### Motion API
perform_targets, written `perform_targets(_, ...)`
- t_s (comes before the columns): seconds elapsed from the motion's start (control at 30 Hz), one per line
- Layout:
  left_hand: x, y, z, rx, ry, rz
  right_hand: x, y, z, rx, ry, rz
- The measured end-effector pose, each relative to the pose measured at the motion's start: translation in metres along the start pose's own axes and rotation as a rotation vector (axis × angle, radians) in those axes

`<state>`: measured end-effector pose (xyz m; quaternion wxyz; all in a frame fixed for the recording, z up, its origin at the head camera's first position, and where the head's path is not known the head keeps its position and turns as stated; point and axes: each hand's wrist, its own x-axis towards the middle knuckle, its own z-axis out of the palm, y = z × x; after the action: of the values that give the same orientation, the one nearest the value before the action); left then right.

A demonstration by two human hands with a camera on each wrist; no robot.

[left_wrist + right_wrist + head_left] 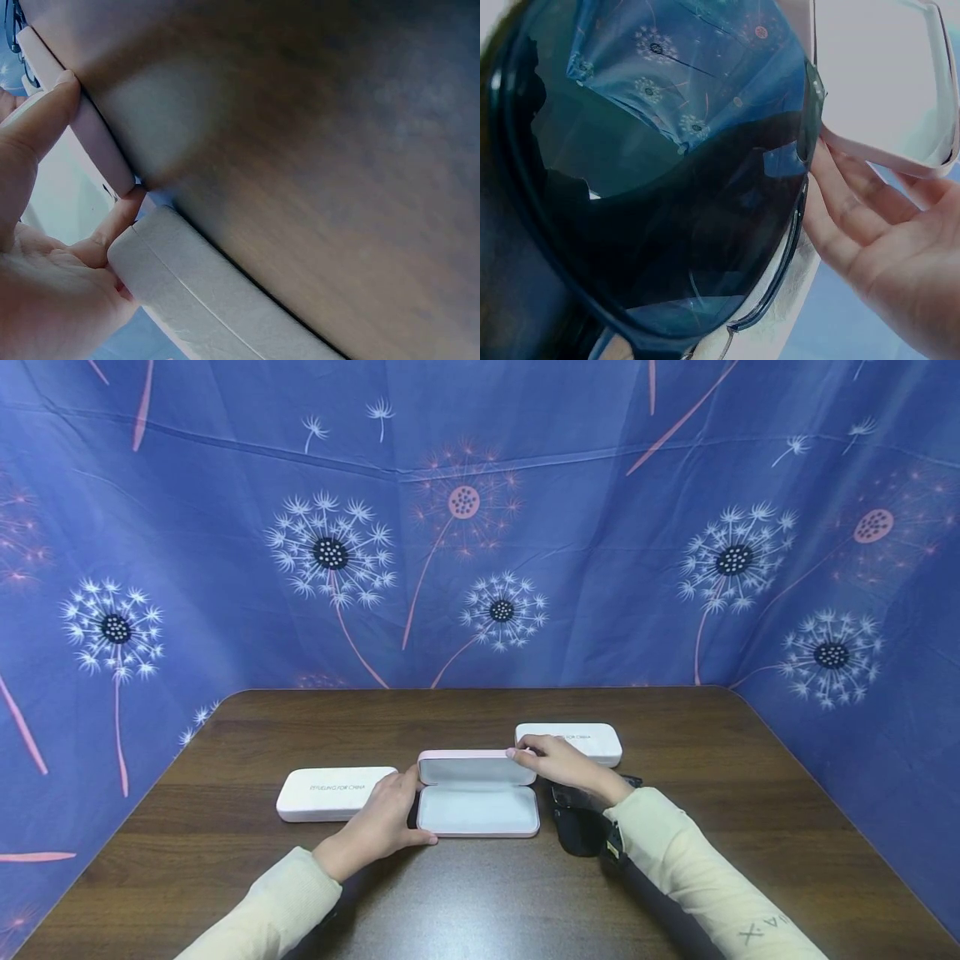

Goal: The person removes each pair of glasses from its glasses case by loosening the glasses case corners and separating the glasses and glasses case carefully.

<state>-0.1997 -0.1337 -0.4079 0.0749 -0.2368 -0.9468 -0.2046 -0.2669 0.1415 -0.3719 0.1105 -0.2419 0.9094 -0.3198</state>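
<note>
An open glasses case (478, 810), pink outside and pale inside, lies in the middle of the table with its lid raised at the back. My left hand (381, 814) grips its left end; in the left wrist view the thumb (56, 105) presses on the front wall. The lid's top right corner is held by my right hand (566, 764), thumb in front and fingers behind. Dark sunglasses (581, 833) rest on the table right of the case, under my right wrist. Their large lens (697, 180) fills much of the right wrist view.
A white glasses case (322, 791) with lettering lies closed at the left, close beside my left hand. Another closed white case (602, 743) sits behind my right hand. The brown wooden table (480, 902) ends at a blue dandelion-print cloth (585, 568) at the back and sides.
</note>
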Motion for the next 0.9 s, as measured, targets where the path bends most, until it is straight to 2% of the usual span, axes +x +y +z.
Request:
perform_targets(0.27, -0.0006, -0.0004, 0.0004, -0.009, 0.001, -0.004, 0.0024, 0.0031, -0.0030, 0.124, -0.114, 0.017)
perform_targets(0.5, 0.0005, -0.0011, 0.0009, -0.015, -0.001, -0.008, 0.0026, 0.0022, -0.0055, 0.202, -0.167, 0.029)
perform_targets(0.9, 0.0005, -0.0023, 0.0011, -0.020, -0.009, -0.015, 0.0013, 0.0041, -0.0047, 0.218, -0.208, -0.011)
